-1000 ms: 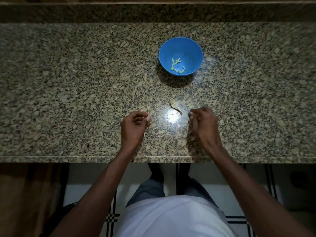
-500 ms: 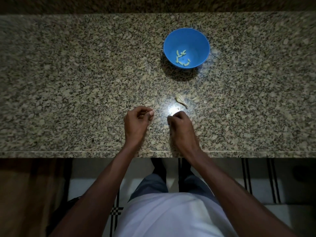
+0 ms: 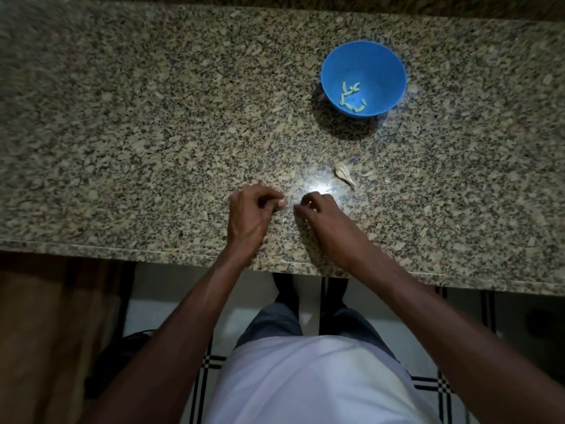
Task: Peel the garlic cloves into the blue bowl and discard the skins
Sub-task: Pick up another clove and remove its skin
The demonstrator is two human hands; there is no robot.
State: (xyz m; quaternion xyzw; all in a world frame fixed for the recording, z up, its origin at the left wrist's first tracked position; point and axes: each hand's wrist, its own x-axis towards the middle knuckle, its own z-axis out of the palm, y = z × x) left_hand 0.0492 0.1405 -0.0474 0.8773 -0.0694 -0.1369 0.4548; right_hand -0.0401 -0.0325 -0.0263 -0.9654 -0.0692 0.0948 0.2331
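Note:
The blue bowl [image 3: 388,65] stands on the granite counter at the back right, with several peeled garlic cloves [image 3: 351,97] at its bottom. A heap of dry garlic skins [image 3: 344,174] lies between the bowl and my hands. My left hand [image 3: 252,214] rests near the front edge with its fingers curled, thumb and forefinger pinching a small pale garlic clove that is mostly hidden. My right hand [image 3: 322,215] sits just to its right with curled fingers, its tips a short gap from my left fingertips. I see nothing in the right hand.
The granite counter [image 3: 137,133] runs the full width, and its front edge [image 3: 153,252] lies just below my wrists. A few small skin flakes [image 3: 367,173] lie right of the heap. A bright light reflection [image 3: 318,186] glares on the stone by my right hand.
My right hand has moved left from beside the skin heap to close by my left hand. My left hand has stayed in place. The camera view has shifted left.

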